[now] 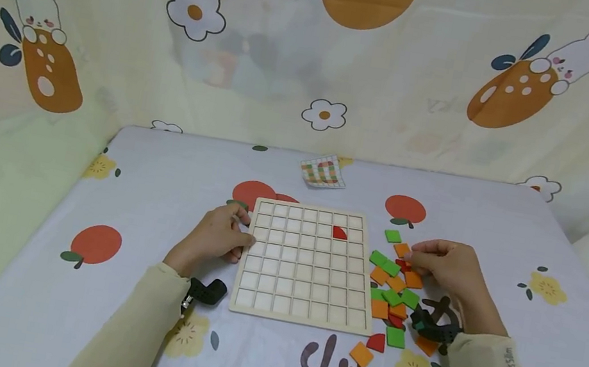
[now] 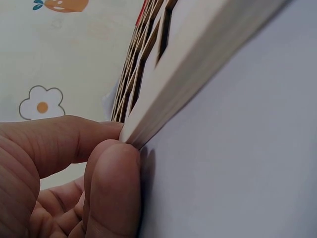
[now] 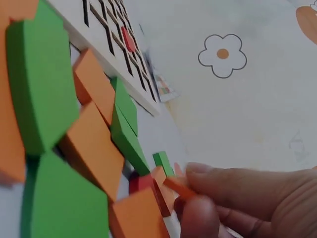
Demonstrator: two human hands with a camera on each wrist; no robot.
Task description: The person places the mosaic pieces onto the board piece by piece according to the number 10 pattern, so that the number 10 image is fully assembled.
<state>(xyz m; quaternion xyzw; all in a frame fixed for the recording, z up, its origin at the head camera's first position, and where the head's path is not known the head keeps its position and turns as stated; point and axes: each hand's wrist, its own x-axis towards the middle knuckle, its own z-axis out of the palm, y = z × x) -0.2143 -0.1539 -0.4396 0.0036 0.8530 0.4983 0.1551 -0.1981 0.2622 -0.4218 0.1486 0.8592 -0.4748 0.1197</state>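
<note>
A square wooden grid board [image 1: 288, 254] lies on the table, with one red quarter-round piece [image 1: 340, 233] in a cell near its upper right. My left hand [image 1: 216, 234] grips the board's left edge; in the left wrist view, the thumb and a finger meet at the board's rim [image 2: 163, 99]. Right of the board, my right hand [image 1: 452, 269] is over the far part of a loose pile of tiles. Between its thumb and finger it pinches a thin orange tile [image 3: 179, 188], mostly covered by the fingertips. Green tiles [image 1: 391, 267] and orange tiles [image 1: 380, 309] overlap nearby.
A red quarter-round piece [image 1: 376, 342] and an orange tile [image 1: 361, 354] lie at the pile's near end. A checked paper or cloth piece [image 1: 323, 171] sits at the back of the table. A printed curtain [image 1: 249, 104] hangs behind.
</note>
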